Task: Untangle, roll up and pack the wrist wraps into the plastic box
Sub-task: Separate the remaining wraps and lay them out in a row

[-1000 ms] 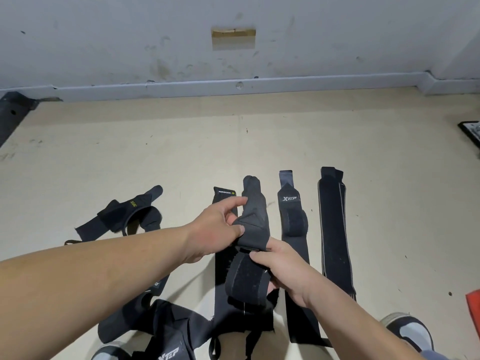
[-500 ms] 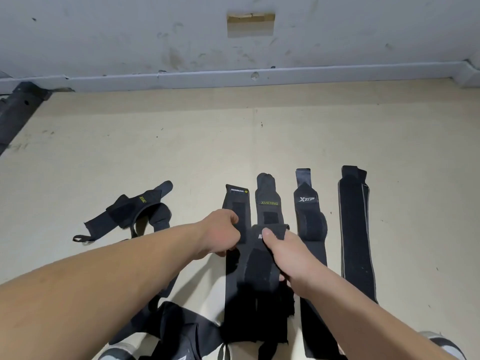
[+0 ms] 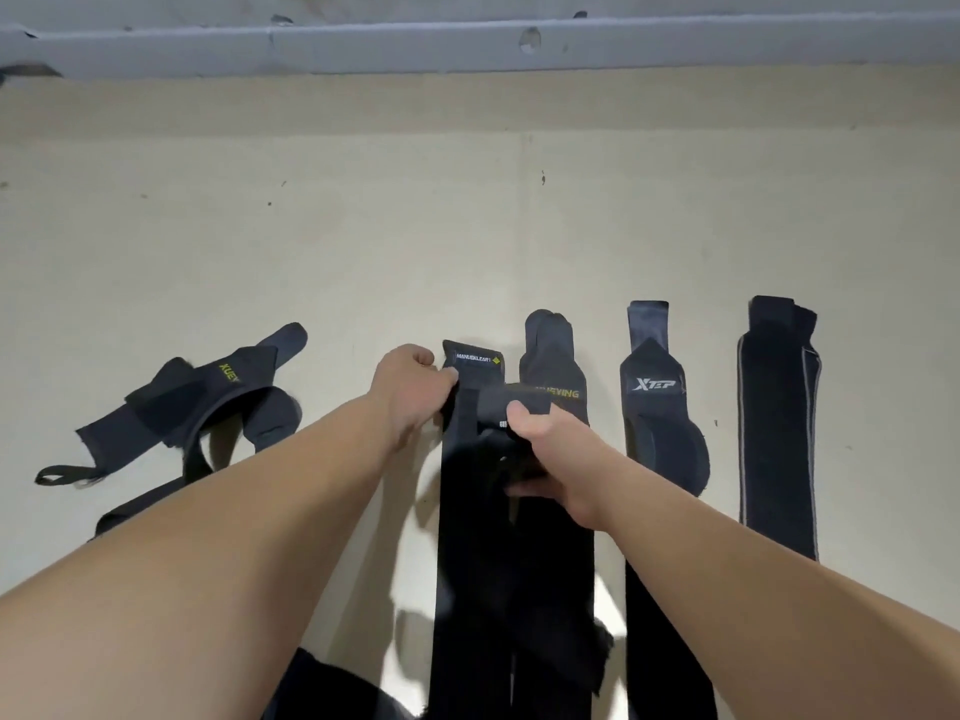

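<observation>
two hands are on the middle of the row. right hand point(image 3: 545, 449) curls round a folded flap point(image 3: 496, 402), thumb on top, pinching it over the xueying wrap point(image 3: 550, 350). left hand point(image 3: 410, 392), fingers curled, grips the left edge of the manueklear wrap point(image 3: 475, 366) just beside it. both forearms reach forward over the floor point(image 3: 467, 226). xtep wrap point(image 3: 654, 387) and striped wrap point(image 3: 776, 418) lie flat to the right; tangled wrap point(image 3: 208, 402) lies left. since half a second ago the flap has moved up over the start of the xueying lettering.

Four wrist wraps point(image 3: 776, 423) lie stretched side by side from centre to 3 o'clock. A tangled clump point(image 3: 208, 407) at 9 o'clock cannot be counted. Two hands show: left hand point(image 3: 410, 392), right hand point(image 3: 545, 449).
</observation>
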